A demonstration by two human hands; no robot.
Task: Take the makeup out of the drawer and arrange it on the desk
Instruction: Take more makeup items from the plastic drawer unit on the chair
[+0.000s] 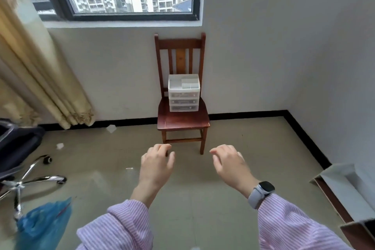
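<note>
Nearest the viewer, two striped pink sleeves reach forward. The left hand (157,163) and right hand (228,161) hover empty, fingers loosely curled, well short of a wooden chair (183,121) ahead, likely readying to reach. On the chair's seat, against its backrest, sits a small clear drawer unit (183,93), its three drawers closed, so any makeup stays inside. No desk is in view.
</note>
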